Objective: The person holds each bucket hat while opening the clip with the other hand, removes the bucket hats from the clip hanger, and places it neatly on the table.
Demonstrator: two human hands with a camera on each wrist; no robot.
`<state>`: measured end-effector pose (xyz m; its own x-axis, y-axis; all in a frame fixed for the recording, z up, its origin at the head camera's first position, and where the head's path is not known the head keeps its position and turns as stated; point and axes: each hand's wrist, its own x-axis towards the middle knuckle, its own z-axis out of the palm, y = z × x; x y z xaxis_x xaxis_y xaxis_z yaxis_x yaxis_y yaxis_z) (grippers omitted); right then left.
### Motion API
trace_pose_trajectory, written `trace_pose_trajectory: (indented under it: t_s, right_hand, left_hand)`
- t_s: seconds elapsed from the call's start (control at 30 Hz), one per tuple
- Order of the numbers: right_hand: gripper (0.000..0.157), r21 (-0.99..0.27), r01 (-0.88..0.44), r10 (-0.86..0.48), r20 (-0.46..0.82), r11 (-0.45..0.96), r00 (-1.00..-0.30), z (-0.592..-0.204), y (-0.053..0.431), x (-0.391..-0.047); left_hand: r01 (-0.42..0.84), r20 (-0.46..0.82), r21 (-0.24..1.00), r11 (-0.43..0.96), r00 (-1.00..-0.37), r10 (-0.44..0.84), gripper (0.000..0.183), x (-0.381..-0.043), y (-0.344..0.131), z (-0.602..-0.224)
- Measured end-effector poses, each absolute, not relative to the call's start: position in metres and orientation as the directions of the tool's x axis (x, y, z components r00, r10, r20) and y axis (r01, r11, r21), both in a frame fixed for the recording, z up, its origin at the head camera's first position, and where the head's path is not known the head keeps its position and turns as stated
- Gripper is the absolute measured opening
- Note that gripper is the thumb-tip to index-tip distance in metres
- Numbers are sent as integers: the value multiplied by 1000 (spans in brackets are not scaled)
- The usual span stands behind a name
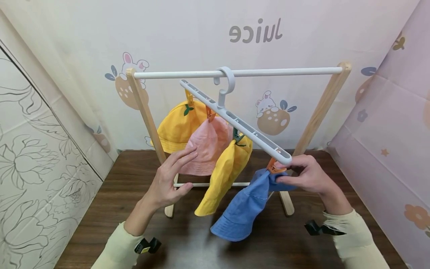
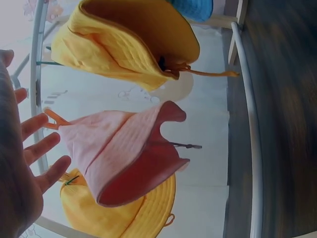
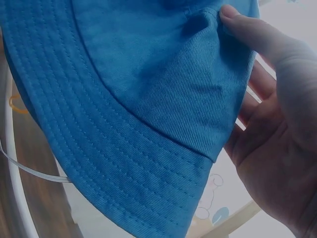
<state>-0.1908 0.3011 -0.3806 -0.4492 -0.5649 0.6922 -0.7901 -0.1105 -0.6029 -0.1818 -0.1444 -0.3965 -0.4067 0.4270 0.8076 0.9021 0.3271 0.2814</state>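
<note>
A blue bucket hat (image 1: 240,209) hangs from an orange clip (image 1: 276,166) at the near end of a white hanger (image 1: 235,120). My right hand (image 1: 307,173) pinches its crown just beside that clip; the right wrist view shows the thumb on the blue cloth (image 3: 163,99) and fingers behind it. My left hand (image 1: 169,179) is spread, its fingertips overlapping the pink bucket hat (image 1: 205,149) in the head view. Between pink and blue hangs a yellow hat (image 1: 223,177) on a dark green clip (image 1: 237,135). Another yellow hat (image 1: 178,125) hangs at the far end.
The hanger's hook sits over the white top rail (image 1: 285,72) of a small wooden-legged rack (image 1: 317,108). A thin lower bar (image 1: 198,185) joins the legs. The rack stands on a dark wooden table (image 1: 134,209), with printed curtains (image 1: 188,33) behind and at the sides.
</note>
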Motion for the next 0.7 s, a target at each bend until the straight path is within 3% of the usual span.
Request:
trace_pose_trajectory:
  t_s: [0.3,0.5,0.7]
  right_hand:
    - [38,-631,-776,-588,633,-15,-503,-379,296,-185]
    - [51,-645,-760,-581,588,81,-562,-377,294,-181]
    - [56,-644,-761,-581,590,81,-561,-378,288,-181]
  left_hand:
    - [906,794,339,255,-420,439,64,-178,-143,-392]
    - [893,781,371,253,-448,435,67,-174,-143,-387]
    - [883,770,388,265,-469,433,66,-171,-144,-385]
